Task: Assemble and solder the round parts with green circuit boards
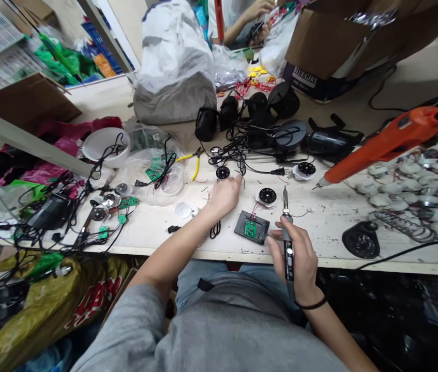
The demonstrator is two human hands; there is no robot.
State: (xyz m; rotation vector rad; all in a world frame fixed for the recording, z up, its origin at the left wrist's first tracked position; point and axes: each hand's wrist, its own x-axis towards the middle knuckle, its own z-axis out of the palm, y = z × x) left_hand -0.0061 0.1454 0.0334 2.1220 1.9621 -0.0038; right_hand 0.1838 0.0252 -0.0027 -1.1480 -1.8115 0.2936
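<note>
Above the grey shirt [238,330], the right hand [294,258] grips a slim soldering iron [287,243].

White workbench [331,227]: far side, black speaker housings [257,109] and tangled wires [234,150]; left, a white bowl [106,145] and green circuit boards [129,202]; middle, black discs [267,195] and yellow-handled pliers [192,161]; right, an orange electric screwdriver [381,144] beside a heap of white discs [408,181].

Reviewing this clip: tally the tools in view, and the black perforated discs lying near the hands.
Soldering pen: 1
Yellow-handled pliers: 1
Orange electric screwdriver: 1
Black perforated discs: 3
Total: 6
</note>
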